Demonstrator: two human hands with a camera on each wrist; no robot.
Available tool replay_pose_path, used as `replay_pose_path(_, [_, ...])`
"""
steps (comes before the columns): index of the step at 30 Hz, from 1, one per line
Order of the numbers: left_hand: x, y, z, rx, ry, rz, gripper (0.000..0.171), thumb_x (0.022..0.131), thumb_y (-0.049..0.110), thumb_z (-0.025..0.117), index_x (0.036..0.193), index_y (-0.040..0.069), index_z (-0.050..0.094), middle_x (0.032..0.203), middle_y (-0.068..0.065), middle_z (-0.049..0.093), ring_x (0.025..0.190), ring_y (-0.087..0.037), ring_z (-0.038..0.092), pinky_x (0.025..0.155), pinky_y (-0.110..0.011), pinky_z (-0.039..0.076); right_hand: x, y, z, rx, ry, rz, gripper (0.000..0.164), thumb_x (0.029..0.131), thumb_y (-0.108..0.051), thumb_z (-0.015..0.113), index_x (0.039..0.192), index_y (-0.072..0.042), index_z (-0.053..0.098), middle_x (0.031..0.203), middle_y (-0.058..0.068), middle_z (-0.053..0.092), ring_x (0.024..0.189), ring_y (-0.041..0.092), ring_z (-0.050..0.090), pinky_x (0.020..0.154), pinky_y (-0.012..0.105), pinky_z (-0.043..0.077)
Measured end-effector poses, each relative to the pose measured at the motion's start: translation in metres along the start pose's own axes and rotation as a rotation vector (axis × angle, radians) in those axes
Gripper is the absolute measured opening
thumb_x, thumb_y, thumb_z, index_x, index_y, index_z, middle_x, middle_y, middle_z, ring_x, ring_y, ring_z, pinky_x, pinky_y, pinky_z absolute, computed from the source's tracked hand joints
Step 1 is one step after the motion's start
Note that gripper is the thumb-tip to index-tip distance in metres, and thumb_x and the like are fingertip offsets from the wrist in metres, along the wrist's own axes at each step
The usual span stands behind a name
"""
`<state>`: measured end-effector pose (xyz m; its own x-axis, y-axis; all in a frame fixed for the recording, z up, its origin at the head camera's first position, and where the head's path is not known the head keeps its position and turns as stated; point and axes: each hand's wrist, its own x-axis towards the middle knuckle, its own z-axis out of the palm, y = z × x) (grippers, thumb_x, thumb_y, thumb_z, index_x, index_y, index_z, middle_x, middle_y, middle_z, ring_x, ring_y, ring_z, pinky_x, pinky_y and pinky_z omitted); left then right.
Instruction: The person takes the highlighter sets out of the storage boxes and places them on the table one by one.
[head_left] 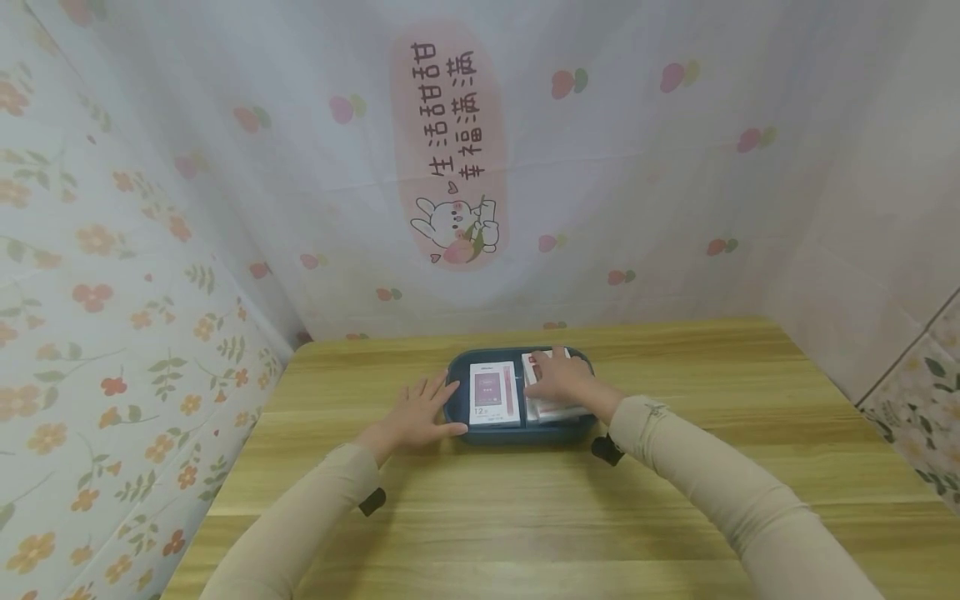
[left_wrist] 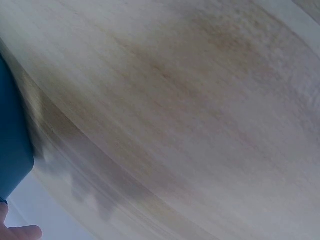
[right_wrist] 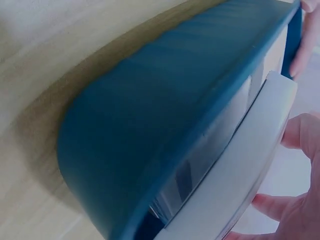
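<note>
A dark blue two-compartment bin (head_left: 495,436) sits on the wooden table. In its left compartment lies a white box with a purple panel (head_left: 492,392). My right hand (head_left: 562,380) is over the right compartment, its bent fingers and thumb holding a white box (head_left: 553,408). In the right wrist view this white box (right_wrist: 240,155) is tilted at the bin's rim, over clear-wrapped packs (right_wrist: 200,165). My left hand (head_left: 420,414) has its fingers spread, with the fingertips at the bin's left rim. Only its fingertips (left_wrist: 25,233) show in the left wrist view, beside the bin's wall (left_wrist: 12,130).
Wooden tabletop (head_left: 495,517) extends around the bin. Behind it hangs a white curtain (head_left: 600,192) with a rabbit print, and a floral cloth (head_left: 112,333) hangs on the left. A black wrist mount (head_left: 606,450) juts below the right wrist, near the bin's front corner.
</note>
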<state>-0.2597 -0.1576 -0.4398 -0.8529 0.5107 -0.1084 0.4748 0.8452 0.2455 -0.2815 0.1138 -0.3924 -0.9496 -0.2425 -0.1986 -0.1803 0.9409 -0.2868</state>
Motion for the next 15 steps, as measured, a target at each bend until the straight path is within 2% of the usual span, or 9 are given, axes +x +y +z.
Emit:
replay_pose_path(3, [0.001,-0.001,0.001,-0.016,0.008,0.001,0.084,0.083,0.063,0.047,0.147,0.015,0.021,0.153,-0.015,0.009,0.134,-0.048,0.013,0.1,-0.068,0.012,0.001,0.003,-0.002,0.0,0.015,-0.001,0.073,0.076,-0.04,0.057,0.14,-0.011,0.035,0.136,0.028,0.03,0.085,0.032,0.05,0.079,0.049,0.041])
replay_pose_path(8, [0.0,0.0,0.001,-0.021,0.004,-0.002,0.083,0.084,0.063,0.047,0.147,0.016,0.02,0.153,-0.015,0.009,0.134,-0.047,0.013,0.1,-0.068,0.011,-0.002,0.006,-0.008,0.027,0.029,0.003,0.077,0.075,-0.039,0.058,0.141,-0.008,0.033,0.141,0.03,0.025,0.108,0.046,0.045,0.088,0.059,0.037])
replay_pose_path(15, [0.0,0.001,0.0,-0.027,0.006,-0.006,0.083,0.084,0.063,0.047,0.147,0.017,0.02,0.153,-0.014,0.009,0.135,-0.048,0.012,0.101,-0.067,0.011,-0.009,0.012,-0.022,0.02,0.051,0.002,0.074,0.076,-0.038,0.059,0.139,-0.007,0.036,0.132,0.028,0.036,0.107,0.043,0.045,0.084,0.055,0.04])
